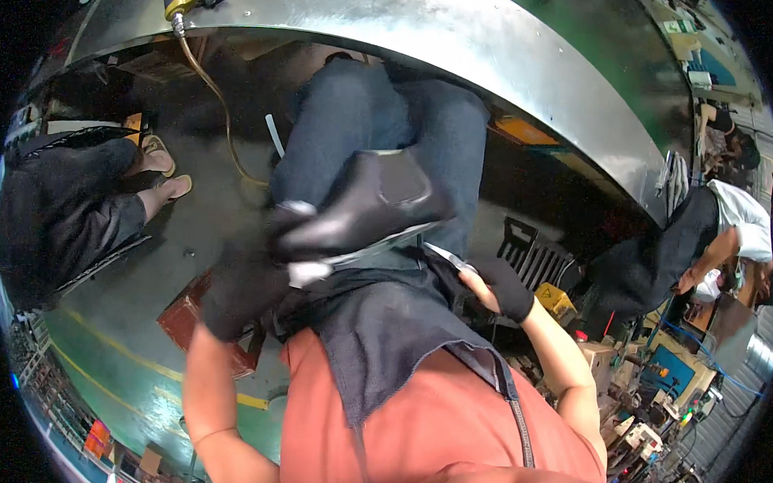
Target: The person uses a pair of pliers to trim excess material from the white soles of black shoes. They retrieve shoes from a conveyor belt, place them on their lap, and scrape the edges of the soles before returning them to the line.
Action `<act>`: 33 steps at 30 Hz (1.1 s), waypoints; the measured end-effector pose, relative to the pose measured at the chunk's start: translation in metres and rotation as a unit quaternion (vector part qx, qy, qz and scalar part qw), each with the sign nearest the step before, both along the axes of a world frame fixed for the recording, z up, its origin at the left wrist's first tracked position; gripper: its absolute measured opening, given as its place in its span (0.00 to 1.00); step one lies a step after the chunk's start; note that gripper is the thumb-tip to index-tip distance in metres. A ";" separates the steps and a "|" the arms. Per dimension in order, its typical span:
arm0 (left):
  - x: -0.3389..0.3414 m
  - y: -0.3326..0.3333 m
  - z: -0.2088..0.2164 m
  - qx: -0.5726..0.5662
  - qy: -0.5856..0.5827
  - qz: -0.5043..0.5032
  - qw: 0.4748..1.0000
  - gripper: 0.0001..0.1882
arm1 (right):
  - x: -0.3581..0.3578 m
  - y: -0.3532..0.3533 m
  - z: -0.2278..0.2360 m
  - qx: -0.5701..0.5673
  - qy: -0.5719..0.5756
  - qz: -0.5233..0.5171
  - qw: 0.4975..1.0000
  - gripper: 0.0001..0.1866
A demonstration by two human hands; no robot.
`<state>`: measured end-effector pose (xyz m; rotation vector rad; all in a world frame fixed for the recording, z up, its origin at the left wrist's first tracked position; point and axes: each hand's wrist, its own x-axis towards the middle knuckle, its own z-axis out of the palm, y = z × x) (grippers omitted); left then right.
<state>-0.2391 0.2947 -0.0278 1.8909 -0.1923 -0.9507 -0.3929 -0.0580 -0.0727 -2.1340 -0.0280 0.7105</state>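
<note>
A black ankle boot (pixel 360 210) with an elastic side panel lies on its side above my lap, its toe to the left. My left hand (pixel 250 284), in a black glove with white-covered fingertips, closes on the toe end; both are blurred by motion. My right hand (pixel 500 287), in a black glove that leaves fingers bare, grips a thin pale pointed blade (pixel 444 256) just below the boot's heel. Whether the blade touches the sole I cannot tell. A dark apron (pixel 398 326) covers my lap beneath the boot.
A metal-edged bench (pixel 447 26) crosses ahead, with a hose (pixel 220 98) hanging from it. One person sits left (pixel 70 210), another works at right (pixel 739 221). A reddish-brown box (pixel 185 312) stands on the floor beside my left arm; a black slatted chair (pixel 527 254) is at right.
</note>
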 end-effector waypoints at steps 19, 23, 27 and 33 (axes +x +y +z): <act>-0.056 -0.118 -0.126 -0.132 -0.201 0.079 0.968 0.39 | 0.112 0.042 0.069 -0.325 -0.043 0.251 0.911 0.20; -0.047 -0.122 -0.123 -0.147 -0.117 0.072 0.979 0.39 | 0.114 -0.025 -0.021 -0.235 -0.409 0.246 0.847 0.23; -0.026 -0.145 -0.139 -0.313 0.144 0.168 0.924 0.27 | 0.125 -0.040 -0.036 -0.186 -0.437 0.268 0.838 0.24; -0.017 -0.163 -0.176 -0.123 -0.331 0.129 0.927 0.26 | 0.142 -0.046 0.006 -0.164 -0.089 0.276 0.943 0.27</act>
